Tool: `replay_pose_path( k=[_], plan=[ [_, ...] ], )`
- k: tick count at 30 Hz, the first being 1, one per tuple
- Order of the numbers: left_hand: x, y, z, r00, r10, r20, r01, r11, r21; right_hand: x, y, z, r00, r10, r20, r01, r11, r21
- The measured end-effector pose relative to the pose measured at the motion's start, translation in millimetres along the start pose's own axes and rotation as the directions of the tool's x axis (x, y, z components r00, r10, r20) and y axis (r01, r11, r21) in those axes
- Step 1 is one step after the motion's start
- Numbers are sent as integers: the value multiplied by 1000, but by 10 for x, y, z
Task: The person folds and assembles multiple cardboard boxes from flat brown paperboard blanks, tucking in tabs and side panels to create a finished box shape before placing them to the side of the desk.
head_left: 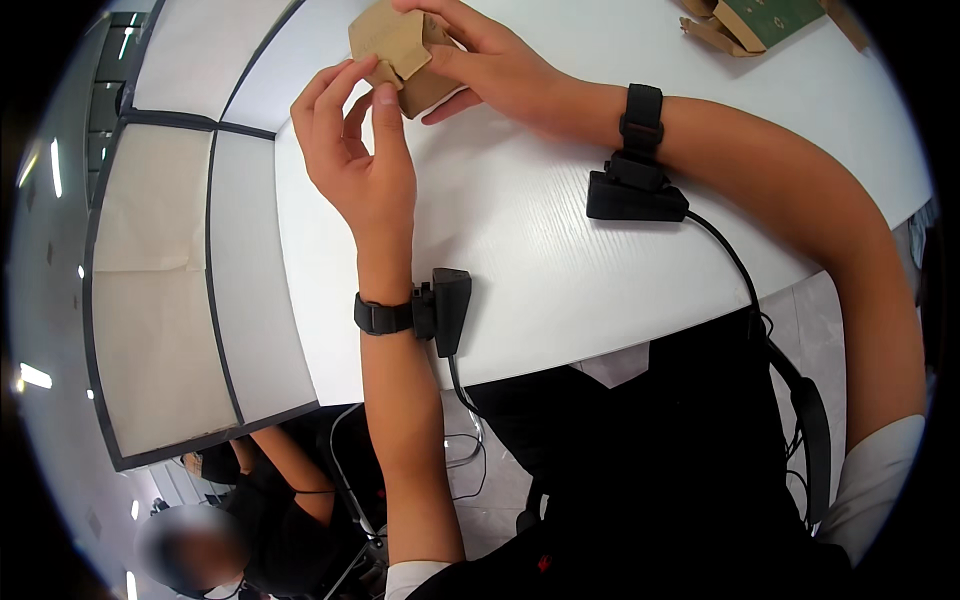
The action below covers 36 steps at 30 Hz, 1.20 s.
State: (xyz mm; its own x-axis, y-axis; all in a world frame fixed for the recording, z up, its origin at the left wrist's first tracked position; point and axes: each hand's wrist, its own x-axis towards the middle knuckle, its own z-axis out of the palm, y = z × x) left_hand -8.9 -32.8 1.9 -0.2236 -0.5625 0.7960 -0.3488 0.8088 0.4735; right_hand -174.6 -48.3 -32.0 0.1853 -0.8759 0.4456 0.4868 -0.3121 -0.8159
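Note:
A small brown cardboard box [398,52] is held above the white table [540,230] near the top of the view. My left hand [360,150] pinches a flap at its lower left edge with thumb and fingertips. My right hand [490,65] grips the box from the right side, fingers wrapped over its top. Both wrists wear black straps with small black devices, and a cable runs from the right one.
More brown cardboard pieces with a green printed sheet [755,25] lie at the table's far right. A grey-framed partition [160,300] stands on the left. Another person [250,500] sits at lower left behind it.

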Motion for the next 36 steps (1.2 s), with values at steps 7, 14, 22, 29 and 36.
replay_pose_path(
  k=[7,14,22,29,36],
  plan=[
    [5,3,24,999,28,-21,-28,1000,-2,1,-62,17,999,52,-7,-52,998,26],
    [16,51,41,998,60,-34,-56,993,101,-9,-54,7,1000,3,31,-2,999,-40],
    [36,29,12,979,191,-65,-171,957,232,-62,-69,42,992,-67,111,91,970,-224],
    [-5,46,-14,995,90,-45,-76,967,243,-68,-60,27,973,-105,207,166,939,-303],
    [1,-4,-16,995,87,-52,-74,975,209,-45,-24,-6,977,-102,187,162,925,-344]
  ],
)
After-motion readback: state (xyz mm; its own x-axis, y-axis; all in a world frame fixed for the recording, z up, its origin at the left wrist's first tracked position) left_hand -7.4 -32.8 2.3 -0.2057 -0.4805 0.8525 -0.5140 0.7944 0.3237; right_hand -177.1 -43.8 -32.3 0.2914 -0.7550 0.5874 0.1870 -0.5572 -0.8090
